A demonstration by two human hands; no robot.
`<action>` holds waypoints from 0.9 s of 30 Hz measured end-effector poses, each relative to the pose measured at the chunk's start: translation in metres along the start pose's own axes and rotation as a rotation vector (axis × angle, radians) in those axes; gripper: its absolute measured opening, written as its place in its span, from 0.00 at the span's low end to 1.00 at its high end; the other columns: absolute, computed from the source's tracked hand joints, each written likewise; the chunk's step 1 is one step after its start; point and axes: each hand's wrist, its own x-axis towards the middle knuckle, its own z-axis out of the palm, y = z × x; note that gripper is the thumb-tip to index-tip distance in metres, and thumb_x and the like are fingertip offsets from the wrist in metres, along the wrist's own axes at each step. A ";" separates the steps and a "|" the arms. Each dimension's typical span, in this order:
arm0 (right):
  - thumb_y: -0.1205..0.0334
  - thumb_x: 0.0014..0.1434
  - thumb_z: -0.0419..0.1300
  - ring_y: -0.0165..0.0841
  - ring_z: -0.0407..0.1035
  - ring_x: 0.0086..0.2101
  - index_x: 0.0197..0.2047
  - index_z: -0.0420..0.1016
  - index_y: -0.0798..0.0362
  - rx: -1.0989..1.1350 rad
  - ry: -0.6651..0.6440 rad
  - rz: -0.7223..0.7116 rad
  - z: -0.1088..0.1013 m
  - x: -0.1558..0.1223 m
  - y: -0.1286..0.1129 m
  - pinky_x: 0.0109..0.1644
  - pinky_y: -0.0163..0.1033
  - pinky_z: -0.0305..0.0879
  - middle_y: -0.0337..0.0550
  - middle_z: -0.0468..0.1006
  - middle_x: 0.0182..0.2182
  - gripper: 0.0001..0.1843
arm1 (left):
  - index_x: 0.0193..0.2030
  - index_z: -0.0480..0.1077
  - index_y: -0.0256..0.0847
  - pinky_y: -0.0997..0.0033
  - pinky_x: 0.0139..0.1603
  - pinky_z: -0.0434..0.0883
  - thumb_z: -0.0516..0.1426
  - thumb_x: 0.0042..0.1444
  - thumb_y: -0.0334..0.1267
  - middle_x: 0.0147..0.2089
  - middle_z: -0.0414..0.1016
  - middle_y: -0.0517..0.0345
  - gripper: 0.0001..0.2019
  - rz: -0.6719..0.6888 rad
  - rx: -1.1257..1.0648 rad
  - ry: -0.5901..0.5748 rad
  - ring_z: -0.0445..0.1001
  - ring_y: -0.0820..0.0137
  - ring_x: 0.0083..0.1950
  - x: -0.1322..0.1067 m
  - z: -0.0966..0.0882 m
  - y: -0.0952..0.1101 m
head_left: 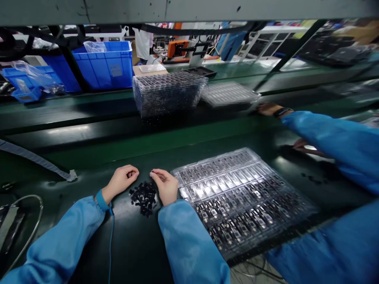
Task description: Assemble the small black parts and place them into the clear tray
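Observation:
Above a pile of small black pieces [144, 198] on the dark green bench, my left hand [122, 180] is closed, thumb and forefinger together. Whatever it may hold is hidden. Opposite it, on the other side of the pile, my right hand [166, 187] pinches thumb and forefinger. A tiny dark spot shows at those fingertips, too small to name. Right of my right hand lies a clear plastic tray [248, 152] with rows of small electronic parts in its pockets. A blue wrist strap [102, 200] with a cord is on my left wrist.
A co-worker's hand [270, 109] reaches toward the ledge at right; dark pieces lie near their other hand. Stacked clear trays [166, 96] and a lower stack [229, 94] stand behind. Blue bins [103, 65] are back left. A pale strip [35, 159] crosses the left side.

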 end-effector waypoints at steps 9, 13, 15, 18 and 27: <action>0.57 0.56 0.66 0.37 0.78 0.35 0.37 0.82 0.53 -0.089 -0.020 -0.104 -0.001 -0.001 0.004 0.43 0.41 0.76 0.46 0.83 0.34 0.09 | 0.38 0.76 0.40 0.72 0.36 0.67 0.55 0.61 0.39 0.33 0.75 0.56 0.09 0.006 -0.001 -0.004 0.71 0.71 0.32 0.000 -0.001 0.000; 0.60 0.56 0.64 0.36 0.77 0.32 0.36 0.80 0.53 -0.119 0.010 -0.136 -0.002 -0.001 0.005 0.39 0.40 0.75 0.45 0.82 0.32 0.07 | 0.38 0.76 0.40 0.72 0.36 0.67 0.55 0.61 0.38 0.33 0.74 0.57 0.09 0.007 -0.025 -0.002 0.71 0.72 0.32 0.001 0.000 -0.001; 0.60 0.57 0.63 0.36 0.77 0.32 0.37 0.80 0.53 -0.123 0.001 -0.158 -0.002 -0.001 0.005 0.40 0.40 0.75 0.46 0.82 0.33 0.07 | 0.38 0.76 0.40 0.73 0.36 0.67 0.55 0.61 0.37 0.33 0.74 0.57 0.08 0.007 -0.026 0.008 0.70 0.72 0.32 0.001 0.000 0.000; 0.57 0.59 0.63 0.38 0.78 0.36 0.37 0.81 0.53 -0.135 -0.012 -0.194 -0.005 0.001 0.007 0.43 0.43 0.76 0.49 0.82 0.37 0.09 | 0.37 0.76 0.39 0.73 0.34 0.66 0.56 0.60 0.36 0.32 0.74 0.57 0.07 0.006 -0.021 0.027 0.69 0.73 0.31 0.001 0.001 0.001; 0.51 0.60 0.62 0.41 0.80 0.36 0.41 0.83 0.53 -0.198 -0.016 -0.192 -0.009 0.010 0.013 0.43 0.45 0.77 0.52 0.82 0.41 0.15 | 0.35 0.77 0.39 0.73 0.33 0.66 0.57 0.59 0.35 0.31 0.72 0.57 0.07 0.017 -0.025 0.066 0.68 0.73 0.30 0.004 0.007 -0.004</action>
